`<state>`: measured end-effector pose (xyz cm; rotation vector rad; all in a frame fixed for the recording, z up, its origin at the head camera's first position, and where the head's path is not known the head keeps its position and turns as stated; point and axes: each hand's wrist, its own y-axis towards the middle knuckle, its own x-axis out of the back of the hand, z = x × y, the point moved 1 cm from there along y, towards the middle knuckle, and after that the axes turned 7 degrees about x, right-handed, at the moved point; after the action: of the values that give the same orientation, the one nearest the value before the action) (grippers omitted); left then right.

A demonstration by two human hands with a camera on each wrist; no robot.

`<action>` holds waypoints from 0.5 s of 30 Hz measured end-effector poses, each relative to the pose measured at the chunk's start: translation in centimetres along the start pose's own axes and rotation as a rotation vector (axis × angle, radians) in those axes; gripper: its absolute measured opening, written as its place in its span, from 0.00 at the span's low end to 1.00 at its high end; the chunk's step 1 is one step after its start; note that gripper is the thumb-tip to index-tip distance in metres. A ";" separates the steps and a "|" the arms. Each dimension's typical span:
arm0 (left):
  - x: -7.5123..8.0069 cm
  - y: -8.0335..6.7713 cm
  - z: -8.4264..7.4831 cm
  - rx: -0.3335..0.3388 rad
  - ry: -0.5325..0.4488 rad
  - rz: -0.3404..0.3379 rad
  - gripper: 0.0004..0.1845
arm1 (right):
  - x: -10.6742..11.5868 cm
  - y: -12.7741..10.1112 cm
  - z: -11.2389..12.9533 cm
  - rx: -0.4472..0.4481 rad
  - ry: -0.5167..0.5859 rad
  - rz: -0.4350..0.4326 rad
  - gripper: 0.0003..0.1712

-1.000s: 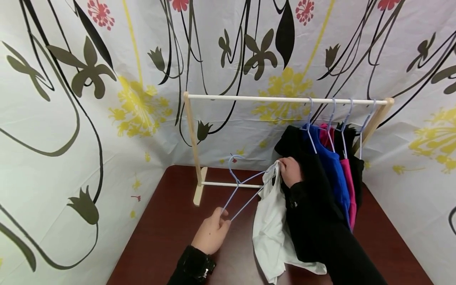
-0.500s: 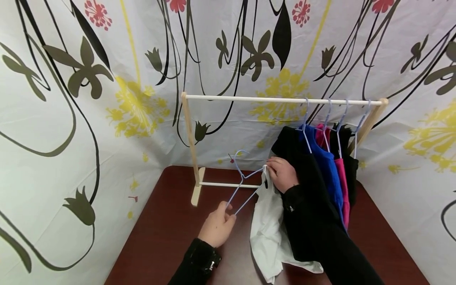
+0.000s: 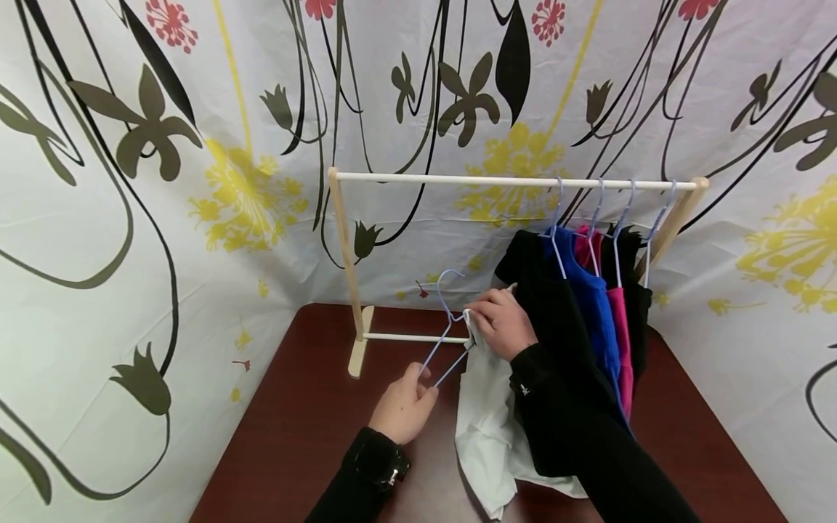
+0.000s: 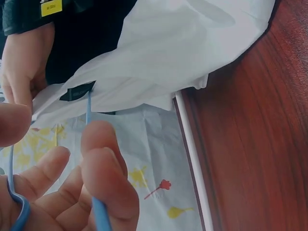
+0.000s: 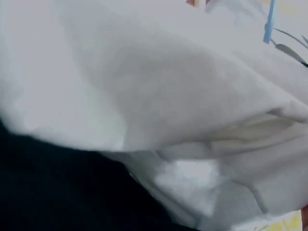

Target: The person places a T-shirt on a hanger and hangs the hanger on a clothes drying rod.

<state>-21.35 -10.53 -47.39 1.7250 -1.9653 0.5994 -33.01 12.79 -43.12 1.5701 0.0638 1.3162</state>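
Note:
My left hand (image 3: 403,405) pinches a light blue wire hanger (image 3: 434,351) near its lower left corner, with the hook pointing up and away. The hanger's right end runs into the neck of a white shirt (image 3: 484,428). At that neckline my right hand (image 3: 502,319) grips the fabric. The rest of the shirt drapes down onto the table. In the left wrist view the thumb and fingers hold the hanger wire (image 4: 101,211), and a dark label (image 4: 78,91) shows inside the collar. White cloth (image 5: 159,82) fills most of the right wrist view, hiding the right hand there.
Behind the hands stands a small rack with a white top rail (image 3: 458,179) and wooden posts. Several garments, including a black one (image 3: 556,305) and a blue one (image 3: 598,312), hang at its right end. The rack stands on a dark red table (image 3: 294,436) before a flowered curtain.
The right hand has moved left along the hanger, drawing the white shirt's neck further over its right arm. The left hand has shifted slightly up and right with the hanger.

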 end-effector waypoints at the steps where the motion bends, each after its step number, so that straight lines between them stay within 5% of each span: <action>1: 0.0 0.1 -0.1 0.003 0.002 0.002 0.14 | 0.0 0.1 0.2 -0.003 0.010 0.001 0.08; 15: -0.7 2.0 -0.8 -0.017 -0.021 0.104 0.17 | -0.2 0.8 2.5 -0.063 0.179 0.183 0.09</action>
<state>-23.22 -9.22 -47.24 1.6331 -2.0790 0.6000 -31.65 10.68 -42.31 1.4281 -0.0106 1.5854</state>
